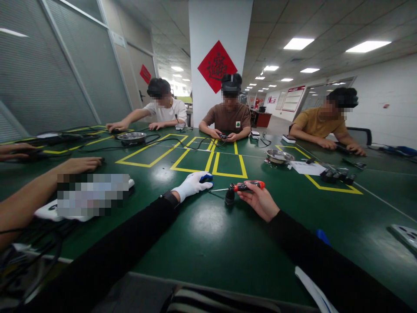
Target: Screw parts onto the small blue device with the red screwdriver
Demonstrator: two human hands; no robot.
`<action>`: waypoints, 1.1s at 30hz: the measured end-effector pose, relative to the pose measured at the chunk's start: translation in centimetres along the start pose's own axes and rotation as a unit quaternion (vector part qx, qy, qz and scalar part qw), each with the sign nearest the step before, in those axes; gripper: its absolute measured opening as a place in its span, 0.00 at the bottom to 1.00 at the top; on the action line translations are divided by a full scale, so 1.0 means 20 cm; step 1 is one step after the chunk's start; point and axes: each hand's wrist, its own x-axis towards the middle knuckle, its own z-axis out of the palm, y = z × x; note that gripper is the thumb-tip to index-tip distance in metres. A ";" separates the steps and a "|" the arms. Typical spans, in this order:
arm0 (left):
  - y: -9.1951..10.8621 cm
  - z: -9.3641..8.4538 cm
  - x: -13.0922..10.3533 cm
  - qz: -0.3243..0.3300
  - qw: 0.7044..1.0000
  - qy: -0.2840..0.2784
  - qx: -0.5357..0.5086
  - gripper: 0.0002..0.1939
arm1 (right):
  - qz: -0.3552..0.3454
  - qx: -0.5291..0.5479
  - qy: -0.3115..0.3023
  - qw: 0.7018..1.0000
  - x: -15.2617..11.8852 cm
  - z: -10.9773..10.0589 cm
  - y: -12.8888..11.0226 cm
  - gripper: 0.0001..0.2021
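My right hand (259, 202) is closed around the red and black handle of a screwdriver (249, 186). Its thin metal shaft points left, nearly level above the table. Just below the shaft, by my right fingertips, a small black cylindrical part (230, 196) with a narrower top stands upright. I cannot tell whether the screwdriver touches it. My left hand (193, 186), in a white glove with blue at the fingertips, lies palm down on the green table (208, 243), close to the screwdriver's tip. Its fingers reach forward and to the right, partly hidden, with no separate thing visible in them.
Yellow tape rectangles (228, 175) mark the table ahead. A metal bowl (279, 156), paper (308, 168) and several black parts (337, 176) lie right. Another bowl (132, 138) and a white device (48, 211) are left. Three people sit opposite; others' arms (42, 184) reach in from the left.
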 end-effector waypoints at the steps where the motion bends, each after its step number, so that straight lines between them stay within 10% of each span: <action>1: 0.00 0.00 0.00 -0.004 1.000 -0.001 -0.002 0.28 | -0.001 0.000 0.000 1.000 0.00 0.00 0.00 0.09; 21: 0.02 -0.02 -0.02 0.037 0.999 0.005 0.022 0.24 | 0.013 0.099 0.090 0.991 0.00 0.00 -0.03 0.04; 27: 0.13 -0.06 -0.05 0.094 0.991 0.089 -0.020 0.20 | 0.007 0.131 0.111 0.985 0.01 -0.02 -0.03 0.04; 33: 0.22 -0.05 -0.09 0.090 0.995 0.042 -0.002 0.16 | -0.003 0.160 0.130 0.979 0.02 -0.05 -0.04 0.04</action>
